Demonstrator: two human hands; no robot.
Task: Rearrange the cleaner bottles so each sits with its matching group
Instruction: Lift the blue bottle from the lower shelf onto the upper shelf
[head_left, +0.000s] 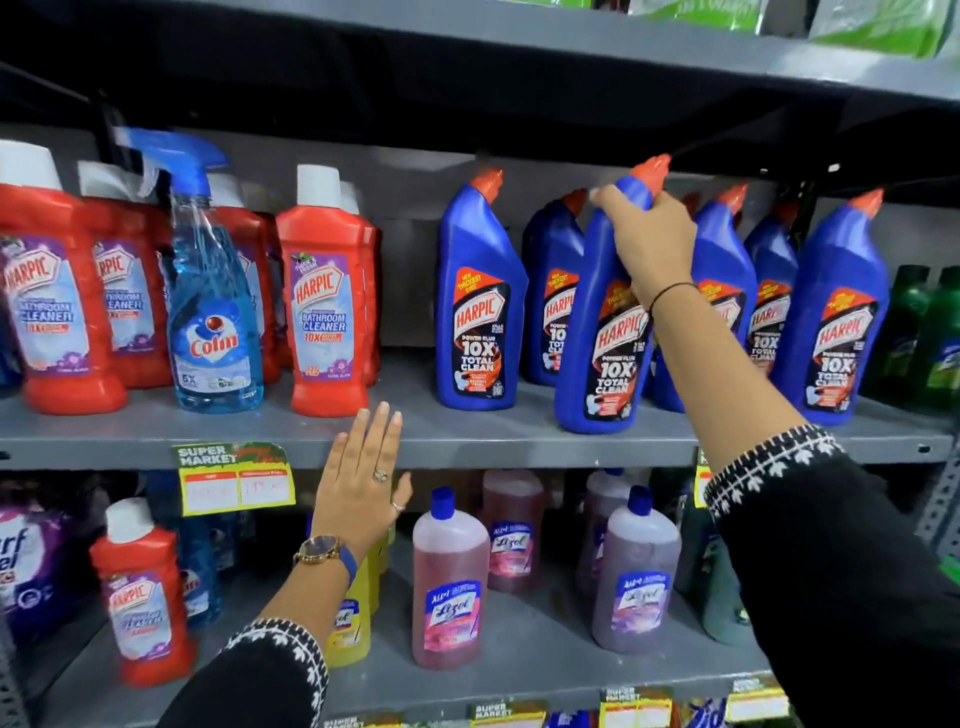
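Note:
My right hand (652, 244) grips the neck of a blue Harpic toilet-cleaner bottle (605, 338) that stands tilted at the front of the upper shelf (467, 441), among other blue Harpic bottles (480, 306). My left hand (363, 478) is flat and open against the shelf's front edge, holding nothing. To the left stand red Harpic bathroom-cleaner bottles (324, 296), with a blue Colin spray bottle (213, 301) set among them. On the lower shelf a single red Harpic bottle (143, 592) stands at the left, apart from the red group above.
The lower shelf holds pink and purple Lizol bottles (449, 582), a yellow bottle (353, 618) behind my left wrist and purple detergent packs (26, 566). Green bottles (930, 338) stand at the far right of the upper shelf. A yellow price tag (236, 480) hangs on the shelf edge.

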